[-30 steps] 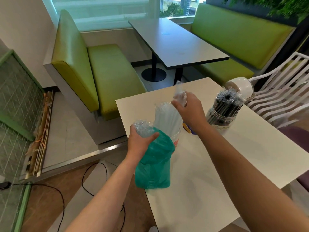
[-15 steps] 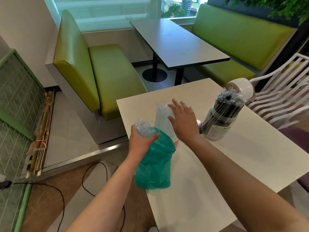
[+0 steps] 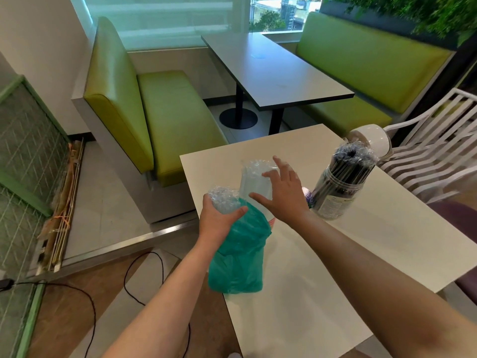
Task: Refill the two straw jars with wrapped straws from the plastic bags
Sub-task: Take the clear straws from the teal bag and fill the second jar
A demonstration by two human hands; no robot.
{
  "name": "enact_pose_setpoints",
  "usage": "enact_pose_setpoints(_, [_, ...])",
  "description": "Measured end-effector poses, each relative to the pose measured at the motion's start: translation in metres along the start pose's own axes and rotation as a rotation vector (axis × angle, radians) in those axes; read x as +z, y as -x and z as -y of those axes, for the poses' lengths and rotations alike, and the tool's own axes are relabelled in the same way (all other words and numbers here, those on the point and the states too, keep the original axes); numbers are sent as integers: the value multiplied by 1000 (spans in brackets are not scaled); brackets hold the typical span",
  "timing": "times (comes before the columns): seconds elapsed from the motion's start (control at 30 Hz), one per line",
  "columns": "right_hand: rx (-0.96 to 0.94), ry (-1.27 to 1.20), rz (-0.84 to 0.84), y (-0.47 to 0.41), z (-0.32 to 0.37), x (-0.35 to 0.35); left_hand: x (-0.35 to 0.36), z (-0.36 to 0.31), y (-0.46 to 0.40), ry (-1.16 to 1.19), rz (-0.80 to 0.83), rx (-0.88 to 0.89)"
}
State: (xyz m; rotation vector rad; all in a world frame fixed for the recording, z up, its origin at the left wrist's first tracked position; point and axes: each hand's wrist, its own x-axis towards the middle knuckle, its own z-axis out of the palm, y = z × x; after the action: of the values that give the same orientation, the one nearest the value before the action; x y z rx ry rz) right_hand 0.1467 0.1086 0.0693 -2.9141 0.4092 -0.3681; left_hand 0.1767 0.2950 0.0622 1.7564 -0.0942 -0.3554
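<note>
Bright window (image 3: pixel 165 19) daylight; soft shadows; wide-angle edge distortion.

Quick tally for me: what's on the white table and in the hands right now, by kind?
Straw jars: 2, the jar of clear straws and the jar of dark straws
Green plastic bag: 1, gripped by the left hand
White lid: 1
Total: 4
The right hand holds nothing.
</note>
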Motion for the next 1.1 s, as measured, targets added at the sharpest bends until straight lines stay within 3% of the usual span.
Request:
enact_pose_setpoints(0.17, [84, -113, -5, -23, 12, -9, -2, 2, 1, 27, -5, 11])
enact_pose_setpoints(0.3, [0, -40, 96, -28, 12, -9, -4, 4, -1, 11, -4, 20])
enact_pose_setpoints(0.57, [-41, -240, 67, -35, 13, -18, -6, 0, -4, -26, -12, 20])
enact_pose_setpoints(0.7, [-99, -78, -40, -37, 8, -28, -5, -1, -2, -20, -5, 12])
enact_pose_setpoints(0.87, [-99, -13, 111, -20, 0, -18, -5, -2, 1, -3, 5, 5])
enact_pose_setpoints(1.1, [-29, -96, -94, 1, 18, -31, -5, 0, 2, -5, 8, 3])
